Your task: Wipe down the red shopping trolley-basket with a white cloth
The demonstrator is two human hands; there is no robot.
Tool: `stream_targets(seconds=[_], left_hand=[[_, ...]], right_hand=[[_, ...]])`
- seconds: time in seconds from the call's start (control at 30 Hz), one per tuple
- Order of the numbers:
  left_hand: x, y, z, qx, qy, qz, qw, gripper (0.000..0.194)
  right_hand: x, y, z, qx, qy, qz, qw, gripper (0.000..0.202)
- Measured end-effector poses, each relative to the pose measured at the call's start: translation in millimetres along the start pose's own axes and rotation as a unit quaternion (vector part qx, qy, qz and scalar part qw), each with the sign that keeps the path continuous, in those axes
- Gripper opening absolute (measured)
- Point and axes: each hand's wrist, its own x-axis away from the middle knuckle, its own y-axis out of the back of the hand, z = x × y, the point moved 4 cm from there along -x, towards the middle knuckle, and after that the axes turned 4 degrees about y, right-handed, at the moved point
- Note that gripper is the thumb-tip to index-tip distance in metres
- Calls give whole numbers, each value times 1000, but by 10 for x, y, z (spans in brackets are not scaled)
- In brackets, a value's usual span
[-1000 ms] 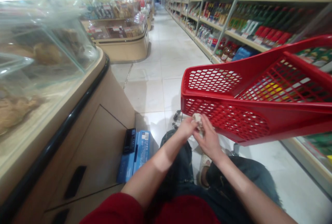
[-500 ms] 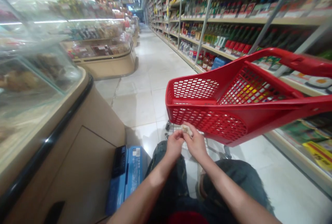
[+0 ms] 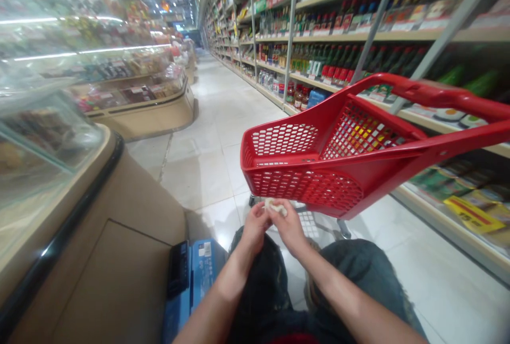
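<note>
My left hand [image 3: 255, 225] and my right hand [image 3: 290, 228] meet low in front of me, above my knees, with fingers curled together. Between them is a small, crumpled, whitish soft thing [image 3: 276, 206], too small to name surely. The right fingers close around it, and the left fingertips pinch at its near side, partly hidden behind the right thumb. Just beyond both hands stands a red plastic shopping cart [image 3: 305, 187] with a perforated basket; the hands look apart from it.
At left, a beige display counter [image 3: 131, 259] with a glass top stands close by. A blue box [image 3: 203, 267] with a dark device [image 3: 178, 269] on it sits at its foot. Shelves [image 3: 346, 36] of bottles line the right side. A tiled aisle [image 3: 211, 100] runs ahead.
The view has turned slightly right, so the cart and shelves sit further left. Both hands stay together on the whitish thing, which now shows stretched sideways above the fingers.
</note>
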Motion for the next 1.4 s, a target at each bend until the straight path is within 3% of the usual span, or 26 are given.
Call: stream_targets(seconds=[0.1,0.23,0.43,0.53,0.6,0.7,0.77,0.83,0.93,1.1,1.17,1.23,1.33,1.4], left_hand=[[-29,14,-29,16,-35,-10,999,49],[-55,9,-133,33,-76,5,997,44],[-74,-20,-231,47,-74,39,995,49],[-111,24,-224,47,-82,1,996,46],[-149,72,-171,42,-75,-26,996,41],[-194,145,-54,13,-54,-41,998,35],[-196,206,-14,-31,-56,-69,996,34],[-183,255,-24,-74,-62,-100,990,34],[-172,270,-89,-101,-62,-105,987,36],[-192,240,-168,-120,-80,-104,984,35],[-210,194,-185,-134,-97,-100,981,32],[-233,125,-222,-143,-125,-94,977,29],[-293,9,-302,-156,-160,-84,971,25],[-340,-53,-350,-172,-184,-81,964,23]], right_hand=[[-31,21,22,67,27,-11,997,26],[-141,22,21,108,34,3,994,46],[-283,-47,16,-8,-19,98,995,44],[-265,-38,89,62,66,111,990,45],[-258,-50,213,169,194,96,962,45],[-334,-164,432,298,386,89,869,37],[-480,-247,516,342,460,93,814,33],[-655,-294,497,369,489,113,783,31],[-783,-267,254,394,483,164,764,30],[-548,-47,-245,443,436,209,755,32],[-456,29,-222,441,443,199,754,32],[-450,84,-39,427,463,158,760,34],[-588,148,291,417,484,70,766,37],[-690,186,366,433,491,29,755,37]])
